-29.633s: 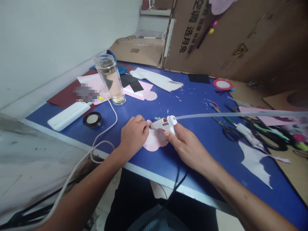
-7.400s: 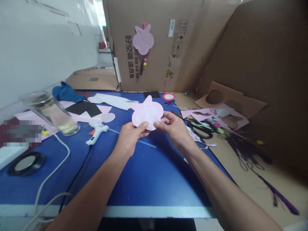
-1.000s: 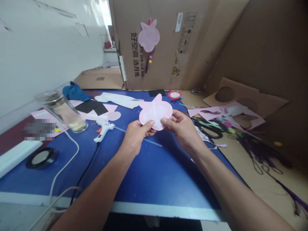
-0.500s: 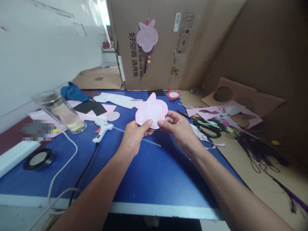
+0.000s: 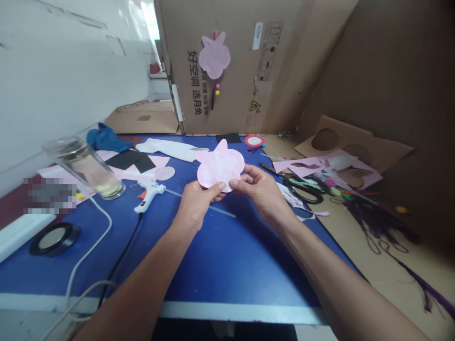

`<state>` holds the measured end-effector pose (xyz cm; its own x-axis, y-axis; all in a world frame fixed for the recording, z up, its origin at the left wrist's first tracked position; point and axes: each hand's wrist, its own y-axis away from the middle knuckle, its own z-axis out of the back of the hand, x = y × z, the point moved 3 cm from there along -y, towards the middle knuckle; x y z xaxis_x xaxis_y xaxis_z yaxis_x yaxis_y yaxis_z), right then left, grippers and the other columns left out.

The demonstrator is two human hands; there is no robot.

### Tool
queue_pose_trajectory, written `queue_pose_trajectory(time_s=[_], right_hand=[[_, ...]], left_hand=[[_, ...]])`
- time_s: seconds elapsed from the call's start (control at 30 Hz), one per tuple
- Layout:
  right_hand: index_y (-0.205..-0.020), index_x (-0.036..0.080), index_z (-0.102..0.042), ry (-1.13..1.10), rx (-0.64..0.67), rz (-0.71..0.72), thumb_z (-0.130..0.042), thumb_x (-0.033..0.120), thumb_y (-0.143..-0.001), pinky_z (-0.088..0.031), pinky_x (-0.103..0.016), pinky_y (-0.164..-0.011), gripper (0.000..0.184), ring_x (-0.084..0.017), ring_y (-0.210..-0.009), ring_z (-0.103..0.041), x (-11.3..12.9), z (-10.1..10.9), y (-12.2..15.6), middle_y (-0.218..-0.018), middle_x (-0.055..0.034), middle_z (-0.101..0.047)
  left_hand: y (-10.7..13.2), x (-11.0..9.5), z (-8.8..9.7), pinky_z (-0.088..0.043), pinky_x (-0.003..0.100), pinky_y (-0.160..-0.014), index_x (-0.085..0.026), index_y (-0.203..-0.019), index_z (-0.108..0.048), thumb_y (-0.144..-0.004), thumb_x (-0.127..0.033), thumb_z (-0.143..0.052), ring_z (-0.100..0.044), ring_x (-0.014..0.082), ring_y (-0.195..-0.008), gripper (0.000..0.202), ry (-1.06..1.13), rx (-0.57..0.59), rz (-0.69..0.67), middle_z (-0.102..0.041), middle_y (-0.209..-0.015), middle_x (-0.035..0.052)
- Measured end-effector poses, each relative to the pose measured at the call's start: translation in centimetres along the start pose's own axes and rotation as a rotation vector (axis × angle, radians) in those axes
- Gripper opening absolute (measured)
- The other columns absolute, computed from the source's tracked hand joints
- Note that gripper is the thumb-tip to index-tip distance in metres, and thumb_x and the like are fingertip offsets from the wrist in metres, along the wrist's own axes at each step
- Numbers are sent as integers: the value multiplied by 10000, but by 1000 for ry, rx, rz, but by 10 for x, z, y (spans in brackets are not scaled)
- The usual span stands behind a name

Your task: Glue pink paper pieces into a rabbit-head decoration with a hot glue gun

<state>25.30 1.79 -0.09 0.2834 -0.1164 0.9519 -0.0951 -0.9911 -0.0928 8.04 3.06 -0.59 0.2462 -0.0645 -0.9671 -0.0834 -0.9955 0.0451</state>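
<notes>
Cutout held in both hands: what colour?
The cutout is pale pink with a whiter middle, seen best in the head view.

Large characters (image 5: 192, 58): "好空调 选月兔", running downward on the cardboard panel (image 5: 234, 97), left of and below the hanging pink cutout (image 5: 214, 58).
Smaller line (image 5: 204, 100): "健康 环保" legible in part, beneath the cutout.
Warning triangle (image 5: 255, 106): flame symbol, below and right of the cutout; neighbouring character unclear.
Handling icons (image 5: 273, 31): paired upward arrows, glass, umbrella, right of the cutout.
White label (image 5: 257, 36): right of the cutout, print unreadable.
</notes>
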Motion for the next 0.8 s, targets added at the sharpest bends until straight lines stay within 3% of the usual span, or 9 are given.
queue_pose_trajectory(time_s=[0.27,0.47,0.57,0.8], right_hand=[[-1120,241,-813,-79,-69,46,-1044,413,-653,-528,-292,-691,549,-154,-757,-658,1,5,-3,-923,-5,-817],[-1105,232,-804,-102,-54,52,-1061,388,-616,-570,-308,-734,574,-165,-765,-687,0,4,-5,-909,1,-828],[-1106,239,-801,-120,-27,57,-1038,389,-648,-595,-315,-764,537,-172,-796,-715,-1,3,-6,-957,1,-843],[-1106,250,-786,-121,-19,54,-1055,393,-608,-614,-336,-796,584,-200,-842,-735,-1,1,-8,-990,-3,-842]], left_hand=[[-1,5,2,-568,251,-655,-111,-869,-880,-725,-243,-973,-711,149,-661,216,-79,42,42,-822,-772,112],[-1,0,0,-627,277,-682,-142,-1052,-894,-627,-385,-1061,-778,202,-811,516,12,24,45,-877,-1067,146],[-2,-1,0,-630,270,-664,-139,-1042,-890,-557,-387,-1094,-789,217,-834,582,-2,-4,43,-876,-1094,151],[-4,-3,0,-631,286,-657,-123,-1077,-872,-579,-398,-1072,-801,241,-836,603,12,-10,18,-873,-1110,167]])
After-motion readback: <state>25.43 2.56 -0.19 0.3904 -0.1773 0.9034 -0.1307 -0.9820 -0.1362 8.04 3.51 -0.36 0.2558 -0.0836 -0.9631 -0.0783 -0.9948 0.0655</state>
